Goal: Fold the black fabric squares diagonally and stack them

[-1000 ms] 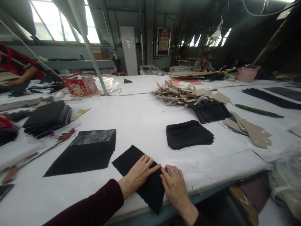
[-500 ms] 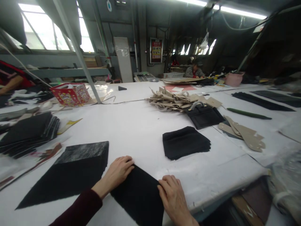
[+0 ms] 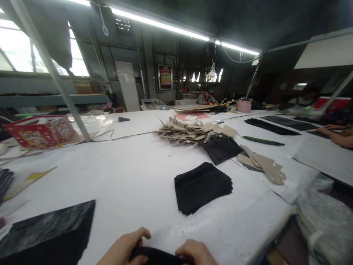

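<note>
At the bench's near edge, the left hand curls closed around one end of the black cloth. The right hand grips the other end, fingers bent. A black stack lies mid-bench.

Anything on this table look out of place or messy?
A long green thing, like a cucumber, lies beyond the tan pieces, right of the black bag. The beige pile behind the bag is jumbled, unlike the neat black stack. Left hand and right hand grip a black piece.
</note>
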Demonstrator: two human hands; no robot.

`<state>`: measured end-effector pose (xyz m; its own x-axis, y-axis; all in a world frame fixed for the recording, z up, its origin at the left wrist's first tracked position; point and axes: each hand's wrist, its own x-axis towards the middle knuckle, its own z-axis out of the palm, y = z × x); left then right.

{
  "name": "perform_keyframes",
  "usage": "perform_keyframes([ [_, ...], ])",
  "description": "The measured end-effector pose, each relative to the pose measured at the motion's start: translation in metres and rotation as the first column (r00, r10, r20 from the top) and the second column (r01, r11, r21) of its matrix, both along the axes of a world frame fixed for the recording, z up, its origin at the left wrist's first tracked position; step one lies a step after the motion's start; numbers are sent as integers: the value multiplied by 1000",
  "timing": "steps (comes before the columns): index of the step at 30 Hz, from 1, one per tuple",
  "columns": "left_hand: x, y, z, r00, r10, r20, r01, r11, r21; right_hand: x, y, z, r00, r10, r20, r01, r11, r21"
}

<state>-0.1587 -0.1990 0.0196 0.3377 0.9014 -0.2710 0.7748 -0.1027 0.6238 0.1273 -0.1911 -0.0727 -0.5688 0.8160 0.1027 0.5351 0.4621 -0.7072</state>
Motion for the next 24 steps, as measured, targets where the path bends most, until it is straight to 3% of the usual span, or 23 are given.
perform_keyframes([
  [2, 27, 15, 3, 994, 33, 102, -30, 999, -35, 32, 24, 33, 994, -94, -61, 85, 988, -132],
  [4, 59, 37, 4, 977, 82, 199, -77, 996, -34, 62, 59, 71, 988, -154, -4, 152, 978, -140],
  [7, 106, 80, 1, 948, 166, 271, -205, 971, 124, 95, 123, 116, 973, -156, 168, 153, 988, 29],
  [10, 142, 124, -7, 936, 227, 269, -322, 861, 394, 110, 186, 130, 888, -269, 373, 186, 952, 244],
  [12, 156, 150, -15, 936, 267, 229, -347, 809, 475, 111, 219, 125, 845, -350, 405, 221, 917, 332],
  [17, 163, 188, -34, 933, 343, 112, -357, 832, 425, 90, 257, 84, 770, -516, 375, 293, 808, 511],
  [19, 162, 192, -36, 928, 361, 95, -368, 840, 399, 81, 257, 64, 774, -528, 350, 292, 788, 542],
  [23, 158, 186, -30, 907, 418, 51, -407, 840, 360, 81, 251, 28, 830, -474, 295, 267, 802, 535],
  [24, 155, 184, -29, 902, 430, 45, -417, 837, 354, 85, 255, 20, 839, -482, 253, 271, 773, 573],
])
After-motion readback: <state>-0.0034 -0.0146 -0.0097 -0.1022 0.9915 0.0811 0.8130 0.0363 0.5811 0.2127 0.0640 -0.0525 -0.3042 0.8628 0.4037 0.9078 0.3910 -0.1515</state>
